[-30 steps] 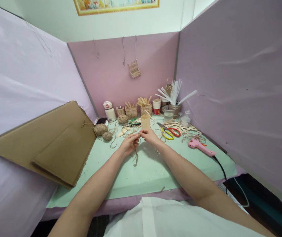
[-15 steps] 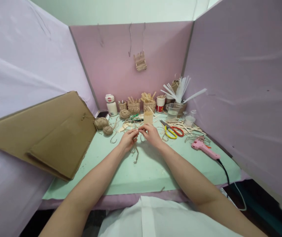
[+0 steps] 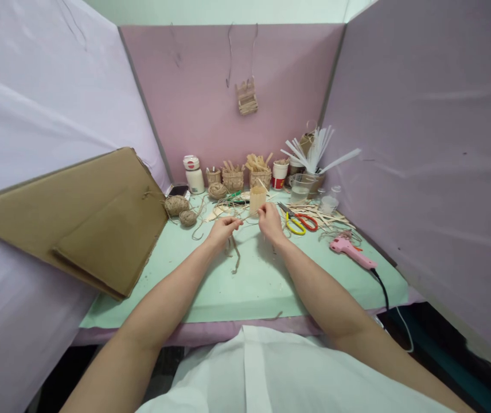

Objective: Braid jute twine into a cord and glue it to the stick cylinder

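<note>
Smooth mint-green tabletop [image 3: 232, 298] is filling mid-frame, with kinda fuzzy, stringy twine [image 3: 237, 256] dangling below the left hand [image 3: 225, 230], whose fingertips are pinching it near the bunched fingers of the right hand [image 3: 270, 221] (can't tell their grip), while three roundish twine balls [image 3: 176, 205] are sitting left of centre.

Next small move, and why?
Probably ease the hands a little farther apart to snug the twine: a strand appears to run between the pinched fingers of the left hand and right hand, while loose lengths dangle below the left.
</note>
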The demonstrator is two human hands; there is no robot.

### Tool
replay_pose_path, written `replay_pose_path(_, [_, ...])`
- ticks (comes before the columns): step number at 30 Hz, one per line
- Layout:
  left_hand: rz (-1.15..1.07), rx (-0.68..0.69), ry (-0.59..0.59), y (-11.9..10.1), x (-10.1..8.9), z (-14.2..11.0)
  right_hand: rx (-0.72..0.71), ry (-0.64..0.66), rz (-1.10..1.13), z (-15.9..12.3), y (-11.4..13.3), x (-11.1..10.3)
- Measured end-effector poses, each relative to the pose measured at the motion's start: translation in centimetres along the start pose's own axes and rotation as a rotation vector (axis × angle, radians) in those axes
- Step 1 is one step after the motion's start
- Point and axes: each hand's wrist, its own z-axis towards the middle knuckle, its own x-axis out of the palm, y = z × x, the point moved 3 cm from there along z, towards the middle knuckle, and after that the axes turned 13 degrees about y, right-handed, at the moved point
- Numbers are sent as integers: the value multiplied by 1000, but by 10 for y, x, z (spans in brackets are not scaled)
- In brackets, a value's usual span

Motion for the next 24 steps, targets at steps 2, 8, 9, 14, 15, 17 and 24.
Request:
replay_pose_path(2, [39,12,17,-4,3,-1,100,-39,45,3,-8,-1])
replay_pose_path(8, [-45,-40,71,-4,5,-2,150,-45,181,4,-11,-1])
replay_pose_path(9, [-64,-43,83,-4,5,-3,140,-54,203,4,-10,-2])
replay_pose_path(14, [-148,-24,109,-5,7,-4,75,-11,421,5,-4,-7])
replay_pose_path(15, [-159,-25,102,-5,7,-4,80,18,474,6,-3,-8])
replay_pose_path(17, [-169,-33,91,-5,7,-4,97,73,567,8,-4,-6])
replay_pose_path(24, [-201,-29,113,-5,8,-4,47,179,661,6,-2,-3])
